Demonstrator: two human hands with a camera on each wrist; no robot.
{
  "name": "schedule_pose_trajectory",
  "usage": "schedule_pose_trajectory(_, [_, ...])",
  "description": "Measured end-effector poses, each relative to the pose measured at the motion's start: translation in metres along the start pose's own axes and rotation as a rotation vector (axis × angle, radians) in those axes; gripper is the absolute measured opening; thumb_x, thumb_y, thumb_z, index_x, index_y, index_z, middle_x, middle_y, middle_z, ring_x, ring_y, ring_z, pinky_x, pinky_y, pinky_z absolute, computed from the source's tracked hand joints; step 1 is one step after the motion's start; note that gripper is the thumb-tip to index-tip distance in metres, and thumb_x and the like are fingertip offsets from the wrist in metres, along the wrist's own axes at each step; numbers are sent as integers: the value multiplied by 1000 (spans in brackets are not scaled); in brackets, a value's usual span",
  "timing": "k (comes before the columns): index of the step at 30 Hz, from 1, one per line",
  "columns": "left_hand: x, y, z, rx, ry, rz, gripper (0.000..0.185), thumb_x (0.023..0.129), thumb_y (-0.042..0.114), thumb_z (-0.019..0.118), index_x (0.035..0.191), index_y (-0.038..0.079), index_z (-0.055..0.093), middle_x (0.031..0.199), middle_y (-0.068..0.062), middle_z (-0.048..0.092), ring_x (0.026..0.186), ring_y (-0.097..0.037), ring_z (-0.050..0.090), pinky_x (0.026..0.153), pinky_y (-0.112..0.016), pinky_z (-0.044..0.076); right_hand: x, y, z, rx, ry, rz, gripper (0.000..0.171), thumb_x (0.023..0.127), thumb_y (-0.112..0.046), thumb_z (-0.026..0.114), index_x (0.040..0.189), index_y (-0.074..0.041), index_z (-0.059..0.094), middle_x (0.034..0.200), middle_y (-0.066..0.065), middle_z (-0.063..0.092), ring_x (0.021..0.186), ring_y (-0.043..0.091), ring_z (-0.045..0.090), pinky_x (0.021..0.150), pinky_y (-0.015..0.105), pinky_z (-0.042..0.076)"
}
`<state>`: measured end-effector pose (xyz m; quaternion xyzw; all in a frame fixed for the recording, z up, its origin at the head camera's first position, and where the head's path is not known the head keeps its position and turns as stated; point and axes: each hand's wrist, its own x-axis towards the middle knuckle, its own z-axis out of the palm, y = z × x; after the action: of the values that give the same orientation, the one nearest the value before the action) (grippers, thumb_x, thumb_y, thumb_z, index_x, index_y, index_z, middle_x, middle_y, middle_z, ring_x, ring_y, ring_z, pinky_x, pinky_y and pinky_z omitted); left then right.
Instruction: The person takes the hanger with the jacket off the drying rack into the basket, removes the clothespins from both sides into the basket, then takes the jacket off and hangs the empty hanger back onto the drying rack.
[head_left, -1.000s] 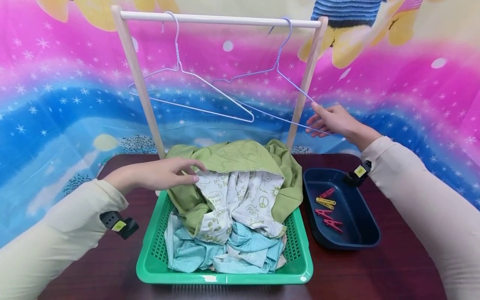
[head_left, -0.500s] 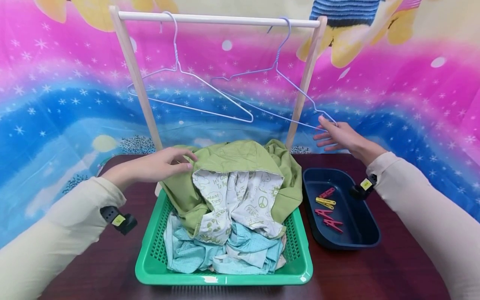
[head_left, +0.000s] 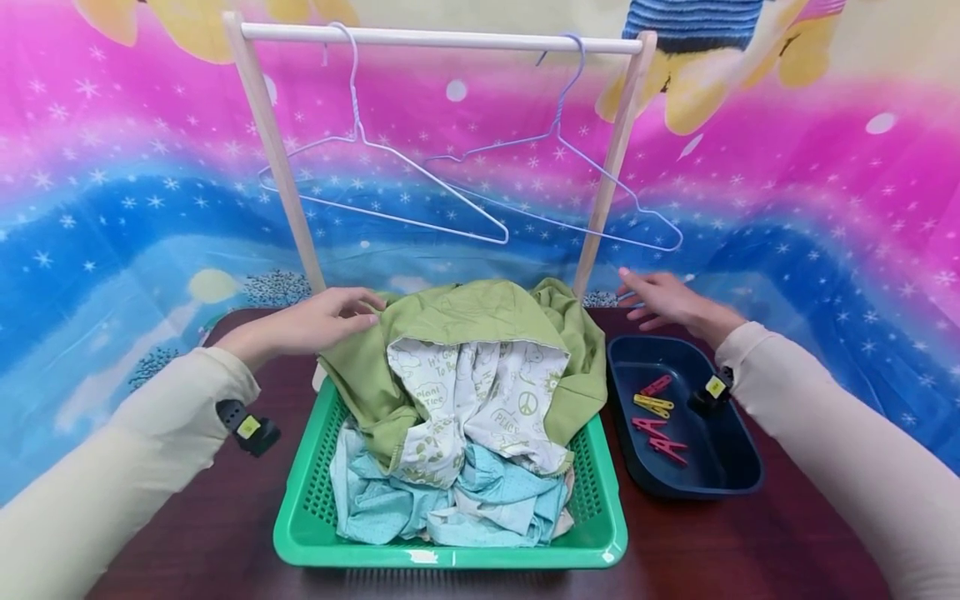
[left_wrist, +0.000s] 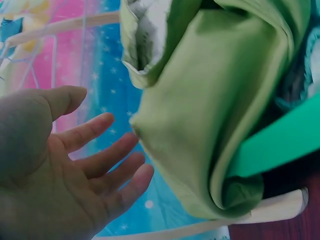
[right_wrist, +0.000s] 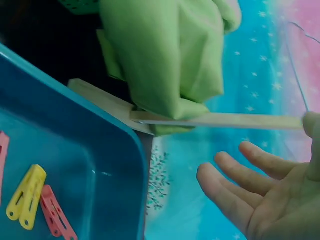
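A green garment point(head_left: 480, 308) with a white printed lining point(head_left: 487, 392) lies heaped over the green basket point(head_left: 450, 557), on top of light blue clothing point(head_left: 397, 500). My left hand point(head_left: 318, 321) is at the garment's left side, fingers loosely bent and holding nothing. In the left wrist view, its fingertips come right up to the green cloth point(left_wrist: 200, 110). My right hand point(head_left: 671, 302) hovers past the back of the navy tray point(head_left: 720, 450), fingers spread and nothing in them. Above it, a lilac wire hanger point(head_left: 637, 242) hangs from the rail.
A wooden rack point(head_left: 442, 37) stands behind the basket, with a white wire hanger point(head_left: 405, 221) on its left part. Inside the tray lie red clothespins point(head_left: 667, 450) and yellow ones point(head_left: 654, 406). A patterned cloth backdrop point(head_left: 825, 208) hangs behind the dark table point(head_left: 712, 542).
My right hand has let go of the lilac hanger's right end and dropped below it. My left hand has moved slightly up and back, along the garment's left side.
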<state>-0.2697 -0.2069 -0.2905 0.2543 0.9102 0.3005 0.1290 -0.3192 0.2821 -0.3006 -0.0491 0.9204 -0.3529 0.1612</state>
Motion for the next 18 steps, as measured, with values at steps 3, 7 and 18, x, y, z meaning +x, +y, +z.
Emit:
schedule_pose_trajectory(3, [5, -7, 0, 28, 17, -62, 49, 109, 28, 45, 148, 0, 43, 150, -33, 44, 137, -53, 43, 112, -67, 36, 5, -4, 11, -27, -31, 18, 81, 107, -57, 27, 156, 8, 26, 151, 36, 40, 134, 49, 50, 102, 55, 52])
schedule_pose_trajectory(7, [16, -16, 3, 55, 22, -165, 61, 109, 39, 39, 155, 1, 29, 157, -37, 29, 143, -56, 32, 115, -70, 28, 11, -6, 25, -76, -59, 28, 76, 108, -51, 35, 158, 4, 23, 158, 35, 27, 140, 51, 41, 102, 56, 51])
schedule_pose_trajectory(18, [39, -37, 6, -112, -78, -432, 100, 101, 67, 34, 159, 6, -20, 163, -38, -9, 151, -57, 6, 121, -67, 17, 29, -6, 47, -139, -60, 8, 75, 105, -52, 43, 156, 2, 29, 163, 31, 20, 146, 48, 31, 108, 57, 44])
